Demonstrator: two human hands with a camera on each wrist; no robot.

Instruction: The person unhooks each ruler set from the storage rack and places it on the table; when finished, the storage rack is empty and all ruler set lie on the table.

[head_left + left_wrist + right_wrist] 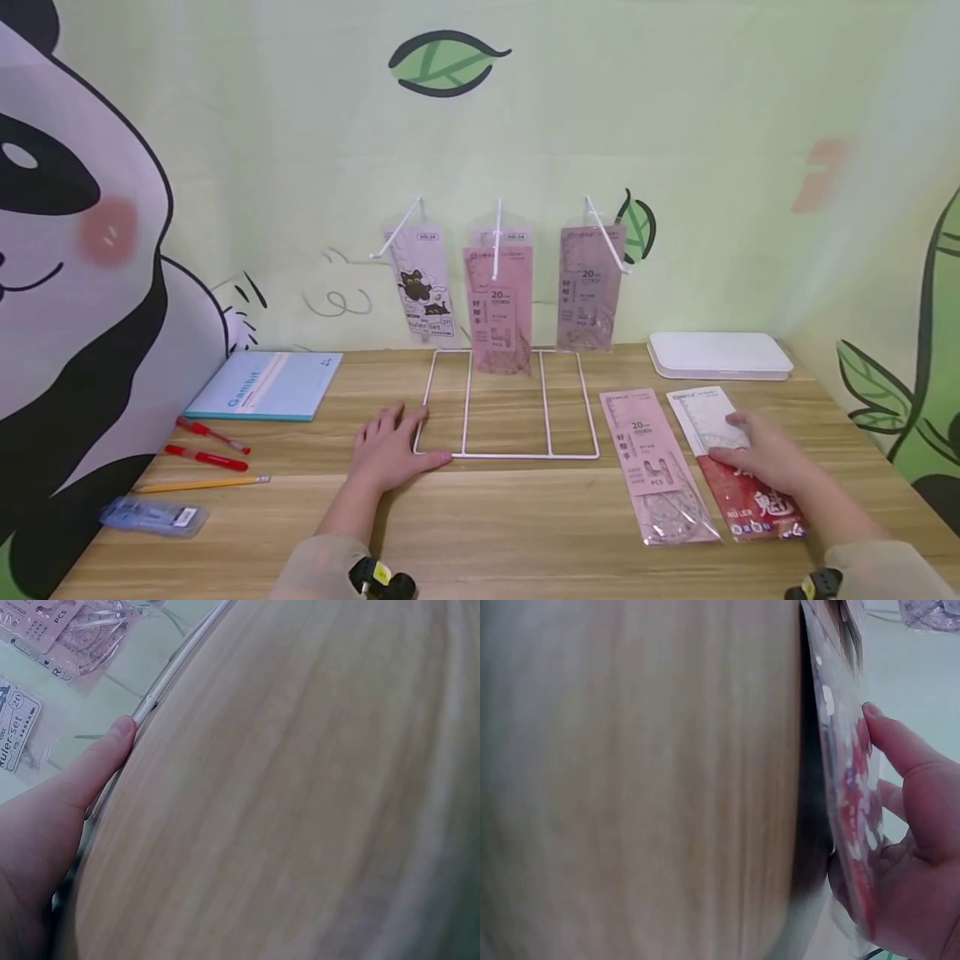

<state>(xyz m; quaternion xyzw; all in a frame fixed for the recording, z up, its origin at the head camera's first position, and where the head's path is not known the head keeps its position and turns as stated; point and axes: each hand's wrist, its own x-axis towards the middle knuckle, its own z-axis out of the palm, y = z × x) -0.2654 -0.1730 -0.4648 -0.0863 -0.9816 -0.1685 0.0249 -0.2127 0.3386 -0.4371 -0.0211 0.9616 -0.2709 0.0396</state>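
Observation:
My left hand (386,450) rests at the front left corner of a white wire rack (525,456), its thumb (112,746) lying along the front wire in the left wrist view. With my right hand (772,454) I grip the right edge of a red and white ruler set packet (738,492), thumb on top. In the right wrist view the packet (851,802) stands slightly raised, a dark gap under its edge. A pink ruler set packet (660,467) lies just left of it. From the rack's hooks hang a cat-print packet (423,283), pink packets (498,308) and a darker one (588,287).
Left on the table are a blue notebook (262,385), two red pens (206,457), a yellow pencil (198,484) and a small blue transparent pack (153,517). A white case (720,356) sits at the back right. A printed cloth (720,167) backs the table.

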